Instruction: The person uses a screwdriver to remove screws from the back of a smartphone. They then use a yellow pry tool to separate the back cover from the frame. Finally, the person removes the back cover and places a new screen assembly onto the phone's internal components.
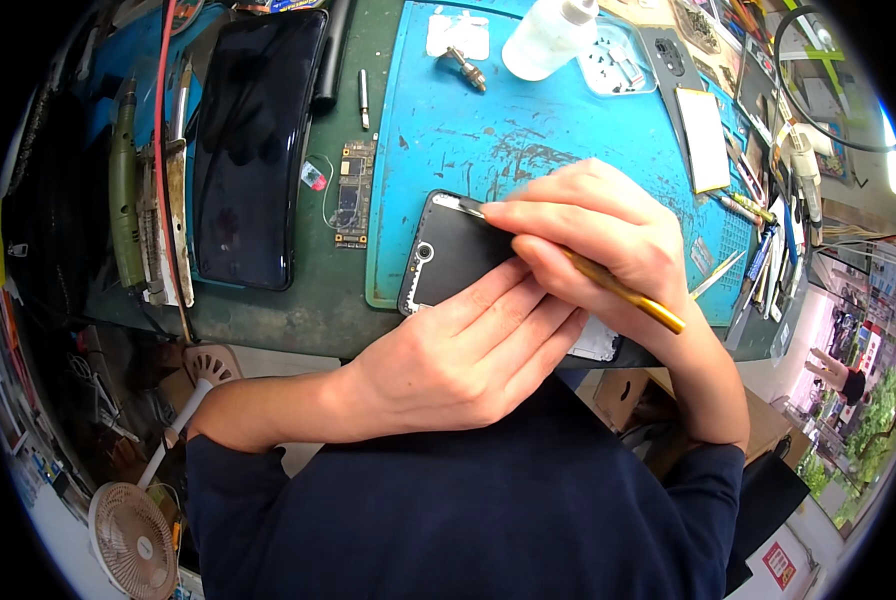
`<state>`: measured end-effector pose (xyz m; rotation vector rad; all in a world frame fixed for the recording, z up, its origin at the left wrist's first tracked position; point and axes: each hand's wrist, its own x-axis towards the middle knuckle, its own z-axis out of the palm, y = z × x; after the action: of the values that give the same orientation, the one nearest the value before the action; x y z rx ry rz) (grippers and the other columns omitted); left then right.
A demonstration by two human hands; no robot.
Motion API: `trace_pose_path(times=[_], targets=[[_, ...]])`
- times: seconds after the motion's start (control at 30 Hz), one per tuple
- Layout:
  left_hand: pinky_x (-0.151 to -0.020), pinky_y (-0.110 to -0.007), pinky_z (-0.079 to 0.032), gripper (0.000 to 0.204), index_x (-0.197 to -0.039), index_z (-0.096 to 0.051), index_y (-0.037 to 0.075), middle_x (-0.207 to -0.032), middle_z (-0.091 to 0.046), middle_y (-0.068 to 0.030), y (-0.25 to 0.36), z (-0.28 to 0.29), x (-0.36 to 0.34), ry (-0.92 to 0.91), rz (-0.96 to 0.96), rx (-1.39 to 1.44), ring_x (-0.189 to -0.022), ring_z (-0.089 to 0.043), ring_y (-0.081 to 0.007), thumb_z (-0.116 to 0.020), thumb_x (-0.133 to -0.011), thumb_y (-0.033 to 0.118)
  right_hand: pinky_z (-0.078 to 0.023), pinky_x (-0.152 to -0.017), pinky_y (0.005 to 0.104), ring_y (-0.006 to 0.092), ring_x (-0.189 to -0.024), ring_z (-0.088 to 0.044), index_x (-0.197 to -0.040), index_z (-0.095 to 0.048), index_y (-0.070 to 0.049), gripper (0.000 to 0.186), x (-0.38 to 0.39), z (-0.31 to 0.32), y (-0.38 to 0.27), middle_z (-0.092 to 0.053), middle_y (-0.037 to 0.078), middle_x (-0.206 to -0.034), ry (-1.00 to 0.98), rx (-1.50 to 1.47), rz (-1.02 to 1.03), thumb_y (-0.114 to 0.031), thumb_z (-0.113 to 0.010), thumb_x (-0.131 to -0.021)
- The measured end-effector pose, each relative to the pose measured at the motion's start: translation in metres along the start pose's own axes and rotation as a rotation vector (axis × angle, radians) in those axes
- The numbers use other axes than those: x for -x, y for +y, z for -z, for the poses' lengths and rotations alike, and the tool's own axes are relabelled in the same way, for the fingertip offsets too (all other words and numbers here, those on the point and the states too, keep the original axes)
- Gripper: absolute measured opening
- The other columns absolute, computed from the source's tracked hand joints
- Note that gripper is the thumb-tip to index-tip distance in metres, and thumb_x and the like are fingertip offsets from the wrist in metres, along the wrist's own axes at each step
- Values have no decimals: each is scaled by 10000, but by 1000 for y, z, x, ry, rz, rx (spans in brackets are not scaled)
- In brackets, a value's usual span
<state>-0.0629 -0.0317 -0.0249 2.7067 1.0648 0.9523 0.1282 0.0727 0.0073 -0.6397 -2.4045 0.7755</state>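
An opened phone (458, 248) with a black inner face lies tilted at the mat's near edge. Its pale metal border shows at the top corner and left side. Across its middle sits my left hand (463, 350), fingers straight and close together, gripping it; the thumb is out of sight. My right hand (608, 225) pinches a slim gold-handled blade tool (623, 292) like a pen. The narrow dark tip meets the phone's upper edge. Where my hands overlap, the left fingertips and the phone's middle are hidden.
A blue work mat (448, 130) carries a clear bottle (548, 40), a small drill chuck (463, 70) and a clear tray (616, 60) of small parts. Left of it lie a circuit board (354, 195) and a dark phone (258, 150). Several pens and tweezers (763, 265) crowd the right.
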Motion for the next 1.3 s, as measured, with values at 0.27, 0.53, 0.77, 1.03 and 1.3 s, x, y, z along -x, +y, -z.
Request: trace_pose_path(times=[0.27, 0.53, 0.77, 1.03, 1.3], targets=[[-1139, -445, -585, 339, -1187, -804, 24, -1222, -781, -147, 2, -2, 2, 20, 14, -7, -1191, -759, -306, -675, -895, 140, -595, -801, 379, 300, -923, -736, -1146, -796, -9, 244, 5, 6, -4, -772, 131, -1035, -5, 32, 0, -28, -802, -903], [-1138, -451, -576, 361, -1200, -801, 21, -1222, -780, -145, 1, -4, 4, 35, 12, 9, -1182, -757, -292, -677, -882, 139, -598, -805, 390, 301, -935, -747, -1147, -813, 20, 256, 5, 4, -2, -786, 161, -1046, -11, 16, -8, -7, -778, -895], [-1144, -455, -569, 390, -1219, -795, 14, -1246, -771, -146, 0, -2, 3, 22, -2, 8, -1185, -751, -289, -670, -870, 137, -600, -829, 384, 297, -948, -743, -1164, -816, 4, 276, -10, -8, 0, -786, 145, -1055, -1, -1, 18, -14, -793, -890], [-1133, -451, -572, 408, -1222, -794, 11, -1256, -767, -144, 0, -2, 3, 18, 1, 11, -1181, -749, -279, -674, -855, 143, -601, -820, 382, 285, -954, -743, -1161, -818, -2, 282, -14, -8, 0, -785, 142, -1062, -13, -4, 8, 3, -789, -881], [-1124, -454, -577, 403, -1212, -794, 8, -1255, -764, -153, 0, -3, 3, 24, 1, 24, -1169, -750, -282, -676, -848, 137, -610, -814, 379, 286, -948, -745, -1145, -816, -28, 253, -16, -10, 2, -779, 117, -1055, -9, 0, 22, -32, -813, -892]])
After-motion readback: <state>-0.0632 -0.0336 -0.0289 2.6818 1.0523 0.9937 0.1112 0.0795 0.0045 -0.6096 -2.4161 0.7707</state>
